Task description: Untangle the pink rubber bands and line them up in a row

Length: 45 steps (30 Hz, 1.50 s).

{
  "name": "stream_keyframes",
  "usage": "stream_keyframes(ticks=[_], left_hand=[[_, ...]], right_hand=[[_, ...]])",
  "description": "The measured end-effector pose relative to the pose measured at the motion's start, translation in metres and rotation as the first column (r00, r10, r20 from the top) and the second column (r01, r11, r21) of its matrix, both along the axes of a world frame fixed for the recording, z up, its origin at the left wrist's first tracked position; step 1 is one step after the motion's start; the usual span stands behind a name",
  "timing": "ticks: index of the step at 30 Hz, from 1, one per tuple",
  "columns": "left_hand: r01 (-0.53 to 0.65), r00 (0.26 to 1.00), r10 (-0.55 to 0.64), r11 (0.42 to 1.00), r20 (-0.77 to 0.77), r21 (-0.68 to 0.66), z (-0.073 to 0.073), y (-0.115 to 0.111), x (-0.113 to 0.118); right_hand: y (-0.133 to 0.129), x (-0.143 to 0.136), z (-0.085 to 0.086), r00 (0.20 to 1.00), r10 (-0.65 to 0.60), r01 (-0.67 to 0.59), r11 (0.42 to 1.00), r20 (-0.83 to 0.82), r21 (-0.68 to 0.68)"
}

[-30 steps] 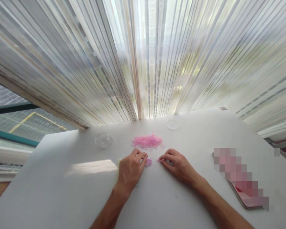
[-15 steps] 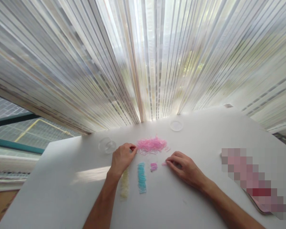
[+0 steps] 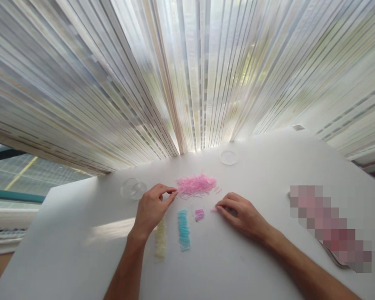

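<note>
My left hand (image 3: 151,208) has thumb and forefinger pinched at the left edge of a loose pile of thin pink strands (image 3: 196,185); what lies between the fingertips is too small to make out. Lower right of the pile, my right hand (image 3: 237,212) rests on the table with its fingertips closed on a small bit of pink strands (image 3: 213,211). Between the hands lies a short row of pinkish-purple strands (image 3: 199,214). Left of it are a longer row of blue strands (image 3: 183,230) and a pale yellow row (image 3: 160,241), partly behind my left wrist.
A clear round dish (image 3: 133,189) stands left of my left hand. A clear round lid or dish (image 3: 229,157) lies near the back edge of the white table (image 3: 81,258). At the right is a blurred-out pinkish flat object (image 3: 328,229). Striped curtains (image 3: 200,83) hang behind.
The view has shifted slightly. My left hand's thumb and forefinger now show more clearly, pinched at the pile's edge. My right hand stays at the small pink bit.
</note>
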<state>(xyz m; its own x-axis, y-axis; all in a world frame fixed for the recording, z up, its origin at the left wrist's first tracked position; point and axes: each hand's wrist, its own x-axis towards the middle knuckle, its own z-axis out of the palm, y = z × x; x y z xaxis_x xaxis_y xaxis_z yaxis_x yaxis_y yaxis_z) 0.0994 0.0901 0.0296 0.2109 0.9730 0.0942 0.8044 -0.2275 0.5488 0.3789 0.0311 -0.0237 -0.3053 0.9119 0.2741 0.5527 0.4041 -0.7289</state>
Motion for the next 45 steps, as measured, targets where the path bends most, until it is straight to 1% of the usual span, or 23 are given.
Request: stream_keyframes(ticks=[3,5,9,12,14,19,21,24,29,35,39,45], left_hand=[[0.039,0.996,-0.039,0.999,0.077,-0.001,-0.003,-0.001,0.0],[0.065,0.992,-0.065,0.998,0.11,-0.002,-0.003,-0.003,0.002],[0.162,0.976,-0.155,0.986,0.15,-0.038,0.001,-0.012,0.016],[0.26,0.959,-0.247,0.962,0.14,-0.081,-0.002,-0.022,0.031],[0.288,0.956,-0.279,0.953,0.094,-0.098,-0.008,-0.029,0.042],[0.286,0.953,-0.296,0.951,-0.07,-0.119,-0.024,-0.043,0.059],[0.284,0.949,-0.296,0.952,-0.107,-0.117,-0.028,-0.045,0.062],[0.277,0.949,-0.291,0.953,-0.119,-0.121,-0.029,-0.046,0.063],[0.268,0.956,-0.282,0.952,-0.082,-0.15,-0.03,-0.046,0.063],[0.283,0.959,-0.284,0.952,0.003,-0.121,-0.03,-0.048,0.065],[0.28,0.959,-0.275,0.958,0.066,-0.068,-0.03,-0.049,0.064],[0.28,0.954,-0.271,0.958,0.126,-0.065,-0.03,-0.048,0.062]], right_hand=[[0.0,0.001,-0.002,1.0,0.012,-0.012,1.0,-0.006,-0.001],[0.0,0.001,-0.004,1.0,0.016,-0.016,1.0,-0.016,-0.01],[-0.001,0.001,-0.006,0.998,0.007,-0.008,1.0,-0.06,-0.006],[-0.001,0.002,-0.007,0.996,0.018,-0.016,1.0,-0.087,0.02],[-0.001,0.003,-0.006,0.994,0.029,-0.025,0.999,-0.104,0.038],[0.001,0.009,-0.004,0.993,0.024,-0.02,0.999,-0.112,0.034],[0.001,0.01,-0.003,0.994,0.034,-0.031,0.999,-0.106,0.024],[0.001,0.011,-0.003,0.994,0.047,-0.046,0.999,-0.101,0.017],[0.0,0.011,-0.002,0.993,0.064,-0.064,0.998,-0.099,0.002],[-0.004,0.011,0.001,0.984,0.161,-0.158,0.986,-0.073,0.046],[-0.005,0.01,0.001,0.985,0.162,-0.157,0.984,-0.055,0.088],[-0.006,0.008,0.0,0.987,0.147,-0.138,0.983,-0.071,0.12]])
